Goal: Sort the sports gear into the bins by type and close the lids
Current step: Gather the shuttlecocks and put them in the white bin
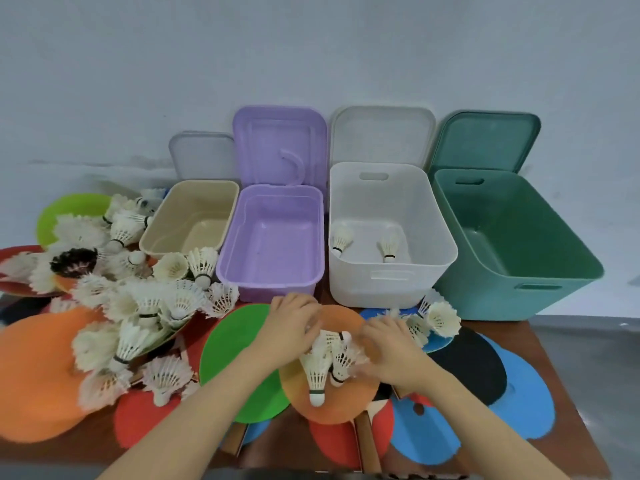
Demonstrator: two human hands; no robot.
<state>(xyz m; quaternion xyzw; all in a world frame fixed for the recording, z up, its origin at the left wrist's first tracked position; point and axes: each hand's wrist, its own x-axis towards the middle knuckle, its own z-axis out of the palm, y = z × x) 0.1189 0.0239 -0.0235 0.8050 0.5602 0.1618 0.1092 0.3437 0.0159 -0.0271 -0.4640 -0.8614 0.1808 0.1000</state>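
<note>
Brown worktop [540, 344], front-centre: left hand [291, 327] and right hand [391, 344] both grip a shuttlecock bunch [325, 362] over the orange paddle [346, 403]. Light, crushable feathers; hold by cork bases.

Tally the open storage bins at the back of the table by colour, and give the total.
Beige plastic bin: 1
Purple plastic bin: 1
White plastic bin: 1
Green plastic bin: 1
Total: 4 bins, all with lids off or raised.
</note>
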